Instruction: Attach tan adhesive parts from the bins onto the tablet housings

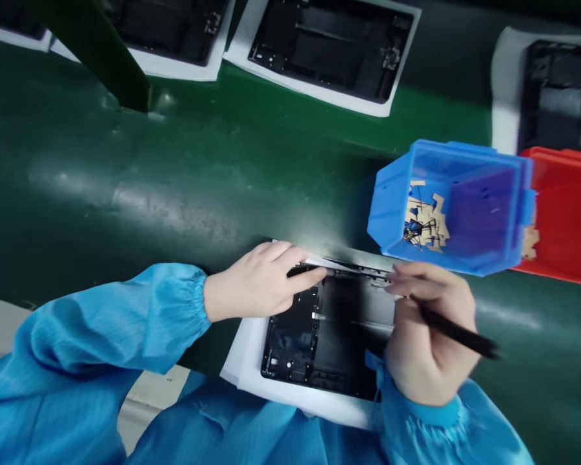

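Green work surface [164, 168] here, glossy with some scuffed patches. The black housing [332, 336] sits lower centre of the frame on a white sheet [244, 358]. Looks like a thin, flat tray, so I'd guess light and stiff, a bit slick, with delicate fittings inside. I'd grab it by the outer rim. The left hand [256, 284] has its fingertips at the upper left edge; can't tell if they're pinching anything. The right hand [430, 329] is clamped on a slim dark tool [459, 332], pen-style, tip too blurry to make out. Right of frame: smooth plastic bins, a blue bin [392, 206] with flat tan bits [433, 223] and dark wiry pieces inside, overlapping a red bin [569, 219].
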Available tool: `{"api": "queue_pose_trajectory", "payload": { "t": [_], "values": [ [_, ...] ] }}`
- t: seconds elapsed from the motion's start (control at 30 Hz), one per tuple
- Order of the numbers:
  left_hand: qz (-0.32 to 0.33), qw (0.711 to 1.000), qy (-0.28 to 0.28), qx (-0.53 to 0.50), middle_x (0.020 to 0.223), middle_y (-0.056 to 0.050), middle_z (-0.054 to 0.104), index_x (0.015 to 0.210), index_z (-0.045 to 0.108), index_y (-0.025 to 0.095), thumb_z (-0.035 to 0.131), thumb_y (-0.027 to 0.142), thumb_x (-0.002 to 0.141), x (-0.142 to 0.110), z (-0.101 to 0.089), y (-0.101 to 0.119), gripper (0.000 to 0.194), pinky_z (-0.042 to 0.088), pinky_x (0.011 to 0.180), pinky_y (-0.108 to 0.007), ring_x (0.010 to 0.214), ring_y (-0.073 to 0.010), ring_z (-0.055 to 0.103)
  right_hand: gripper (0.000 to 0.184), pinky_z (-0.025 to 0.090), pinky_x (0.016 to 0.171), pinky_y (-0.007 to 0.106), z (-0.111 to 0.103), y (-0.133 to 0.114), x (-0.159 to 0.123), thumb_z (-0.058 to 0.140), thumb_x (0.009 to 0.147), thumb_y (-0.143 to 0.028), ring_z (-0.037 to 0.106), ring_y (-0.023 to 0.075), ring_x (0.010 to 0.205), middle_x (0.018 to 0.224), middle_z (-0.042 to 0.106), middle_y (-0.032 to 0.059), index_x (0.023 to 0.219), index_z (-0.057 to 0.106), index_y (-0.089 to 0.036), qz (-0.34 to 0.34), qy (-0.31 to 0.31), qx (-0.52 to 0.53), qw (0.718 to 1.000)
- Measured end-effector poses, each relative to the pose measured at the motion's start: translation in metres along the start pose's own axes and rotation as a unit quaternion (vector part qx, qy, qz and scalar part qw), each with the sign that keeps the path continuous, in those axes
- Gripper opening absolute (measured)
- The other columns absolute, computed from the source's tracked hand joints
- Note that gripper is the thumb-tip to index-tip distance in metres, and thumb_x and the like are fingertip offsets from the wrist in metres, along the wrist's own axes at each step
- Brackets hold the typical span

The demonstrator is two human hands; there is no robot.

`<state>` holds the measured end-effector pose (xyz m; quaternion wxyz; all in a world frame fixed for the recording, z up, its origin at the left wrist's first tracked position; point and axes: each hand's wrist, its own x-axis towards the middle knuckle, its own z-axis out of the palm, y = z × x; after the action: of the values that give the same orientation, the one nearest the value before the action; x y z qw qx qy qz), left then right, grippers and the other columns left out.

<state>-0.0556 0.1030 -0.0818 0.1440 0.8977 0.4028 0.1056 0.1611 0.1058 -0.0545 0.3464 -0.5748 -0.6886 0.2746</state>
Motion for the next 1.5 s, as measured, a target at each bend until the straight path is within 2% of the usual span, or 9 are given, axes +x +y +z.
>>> {"api": "queue_pose_trajectory", "payload": {
  "t": [0.13, 0.2, 0.57, 0.77, 0.9, 1.03, 1.13, 1.3, 1.5],
  "values": [
    [-0.016, 0.998, 0.039, -0.054, 0.131, -0.016, 0.050, 0.125, 0.047, 0.006, 0.044, 0.025, 0.091, -0.019, 0.001, -0.002, 0.039, 0.047, 0.100, -0.038, 0.119, -0.0238, 0.049, 0.009, 0.039, 0.048, 0.027, 0.015, -0.011, -0.018, 0.050, 0.085, -0.028, 0.058, 0.0163, 0.054, 0.070, 0.060, 0.0031, 0.085, 0.053, -0.020, -0.124, -0.139, -0.197, 0.962],
    [-0.007, 0.999, 0.023, -0.043, 0.136, -0.017, 0.046, 0.127, 0.045, 0.007, 0.046, 0.026, 0.091, -0.025, 0.003, -0.003, 0.041, 0.046, 0.101, -0.039, 0.124, -0.0254, 0.046, 0.019, 0.030, 0.039, 0.027, 0.028, -0.013, -0.027, 0.052, 0.086, -0.037, 0.053, 0.0149, 0.044, 0.066, 0.059, 0.0025, 0.082, 0.053, -0.019, -0.150, -0.144, -0.277, 0.938],
    [0.019, 1.000, 0.001, 0.019, 0.136, -0.021, 0.045, 0.131, 0.042, 0.008, 0.054, 0.045, 0.086, -0.023, 0.007, 0.004, 0.060, 0.045, 0.100, -0.045, 0.126, -0.0304, 0.045, 0.002, 0.039, 0.055, 0.026, 0.015, -0.006, 0.030, 0.057, 0.082, -0.020, 0.062, 0.0177, 0.061, 0.072, 0.065, 0.0019, 0.080, 0.057, -0.020, -0.102, -0.163, -0.230, 0.954],
    [-0.033, 0.999, 0.019, 0.027, 0.135, -0.019, 0.046, 0.131, 0.045, 0.008, 0.053, 0.046, 0.086, -0.023, 0.015, 0.015, 0.060, 0.040, 0.105, -0.042, 0.126, -0.0307, 0.043, 0.010, 0.028, 0.048, 0.028, 0.028, -0.035, -0.012, 0.058, 0.079, -0.013, 0.057, 0.0173, 0.051, 0.062, 0.061, 0.0016, 0.071, 0.057, -0.019, -0.218, -0.189, -0.350, 0.891],
    [0.013, 0.997, 0.000, 0.071, 0.132, -0.015, 0.050, 0.132, 0.046, 0.015, 0.050, 0.035, 0.089, -0.022, 0.004, 0.005, 0.048, 0.042, 0.099, -0.042, 0.120, -0.0277, 0.048, 0.016, 0.033, 0.049, 0.027, -0.004, -0.015, -0.035, 0.050, 0.089, -0.023, 0.059, 0.0155, 0.053, 0.068, 0.064, 0.0006, 0.077, 0.059, -0.020, -0.166, -0.212, -0.312, 0.911],
    [0.052, 0.994, 0.024, 0.098, 0.126, -0.011, 0.056, 0.114, 0.059, 0.019, 0.050, 0.031, 0.090, -0.002, -0.007, 0.003, 0.028, 0.038, 0.100, -0.044, 0.120, -0.0272, 0.048, 0.020, 0.042, 0.060, 0.028, -0.073, 0.038, -0.011, 0.044, 0.088, -0.025, 0.064, 0.0204, 0.071, 0.086, 0.066, 0.0061, 0.090, 0.063, -0.019, -0.014, -0.125, -0.333, 0.934],
    [0.043, 0.996, 0.044, 0.063, 0.112, -0.008, 0.061, 0.104, 0.061, 0.018, 0.044, 0.026, 0.093, 0.028, -0.003, 0.015, 0.022, 0.044, 0.090, -0.035, 0.104, -0.0210, 0.056, 0.026, 0.045, 0.073, 0.032, -0.110, 0.076, 0.010, 0.045, 0.086, -0.027, 0.063, 0.0236, 0.084, 0.096, 0.065, 0.0101, 0.101, 0.064, -0.018, 0.073, -0.147, -0.307, 0.938],
    [-0.004, 1.000, 0.012, 0.018, 0.094, -0.005, 0.064, 0.100, 0.062, 0.018, 0.046, 0.026, 0.094, 0.070, 0.019, 0.038, 0.019, 0.043, 0.076, -0.033, 0.085, -0.0192, 0.057, 0.021, 0.044, 0.066, 0.030, -0.120, 0.106, 0.010, 0.048, 0.085, -0.033, 0.061, 0.0204, 0.072, 0.079, 0.062, 0.0069, 0.083, 0.063, -0.019, 0.083, -0.178, -0.264, 0.944],
    [-0.031, 0.999, 0.008, -0.037, 0.093, -0.003, 0.063, 0.096, 0.062, 0.020, 0.040, 0.024, 0.096, 0.073, 0.029, 0.042, 0.022, 0.043, 0.081, -0.032, 0.086, -0.0166, 0.055, 0.016, 0.043, 0.065, 0.028, -0.117, 0.121, -0.005, 0.047, 0.086, -0.031, 0.059, 0.0188, 0.070, 0.076, 0.059, 0.0053, 0.075, 0.051, -0.021, 0.064, -0.170, -0.168, 0.969]
  ]
}}
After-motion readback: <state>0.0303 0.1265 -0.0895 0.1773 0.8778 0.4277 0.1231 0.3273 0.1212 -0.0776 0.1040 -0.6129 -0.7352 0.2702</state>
